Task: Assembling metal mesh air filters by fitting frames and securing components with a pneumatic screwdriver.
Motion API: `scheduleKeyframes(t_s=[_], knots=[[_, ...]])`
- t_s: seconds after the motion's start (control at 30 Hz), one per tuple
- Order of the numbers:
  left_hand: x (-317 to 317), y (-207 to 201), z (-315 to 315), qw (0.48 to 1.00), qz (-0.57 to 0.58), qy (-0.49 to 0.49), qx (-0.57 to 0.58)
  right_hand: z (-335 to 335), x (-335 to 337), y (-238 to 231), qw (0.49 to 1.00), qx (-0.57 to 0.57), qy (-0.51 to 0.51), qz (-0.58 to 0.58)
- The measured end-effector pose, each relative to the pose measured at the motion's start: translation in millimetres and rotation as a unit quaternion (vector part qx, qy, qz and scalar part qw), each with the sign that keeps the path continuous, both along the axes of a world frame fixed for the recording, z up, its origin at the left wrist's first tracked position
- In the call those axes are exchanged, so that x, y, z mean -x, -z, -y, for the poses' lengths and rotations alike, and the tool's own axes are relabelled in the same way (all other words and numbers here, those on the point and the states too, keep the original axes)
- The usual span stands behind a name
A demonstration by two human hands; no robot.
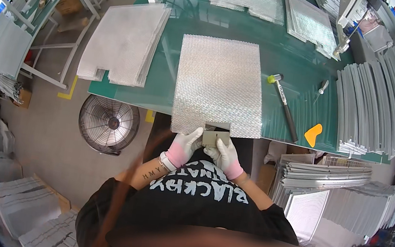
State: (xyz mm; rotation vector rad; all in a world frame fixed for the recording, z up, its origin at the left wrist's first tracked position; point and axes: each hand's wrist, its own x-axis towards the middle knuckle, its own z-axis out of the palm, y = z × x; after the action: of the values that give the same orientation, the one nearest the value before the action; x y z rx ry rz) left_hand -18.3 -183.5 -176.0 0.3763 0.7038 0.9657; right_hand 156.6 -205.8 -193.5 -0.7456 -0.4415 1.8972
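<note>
A silvery honeycomb mesh sheet (220, 84) lies on the green table in front of me, with a notch cut in its near edge. At that notch a small grey-green rectangular plate (211, 139) is held between my hands, with a little dark mark on it. My left hand (185, 147), in a white glove with a pink cuff, grips the plate's left end beside the mesh edge. From the other side my right hand (224, 157), gloved alike, pinches it with the thumb on top. The fingers beneath are hidden.
Right of the sheet lie a hammer (284, 108), an orange scraper-like piece (313, 134) and a small metal tool (322, 87). Mesh stacks (126, 37) sit at left and far back. Many framed panels (377, 103) stand at right. A floor fan (109, 123) is at lower left.
</note>
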Motion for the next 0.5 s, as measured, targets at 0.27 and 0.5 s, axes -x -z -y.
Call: scheduleKeyframes(t_s=[0.27,0.5], knots=[[-4,7,-3,0.951,-0.277,0.108,-0.083,0,-2,-7,0.933,-0.034,0.102,0.343],[-2,2,-3,0.967,-0.217,0.113,-0.067,-7,-8,-11,0.943,0.061,0.189,0.267]])
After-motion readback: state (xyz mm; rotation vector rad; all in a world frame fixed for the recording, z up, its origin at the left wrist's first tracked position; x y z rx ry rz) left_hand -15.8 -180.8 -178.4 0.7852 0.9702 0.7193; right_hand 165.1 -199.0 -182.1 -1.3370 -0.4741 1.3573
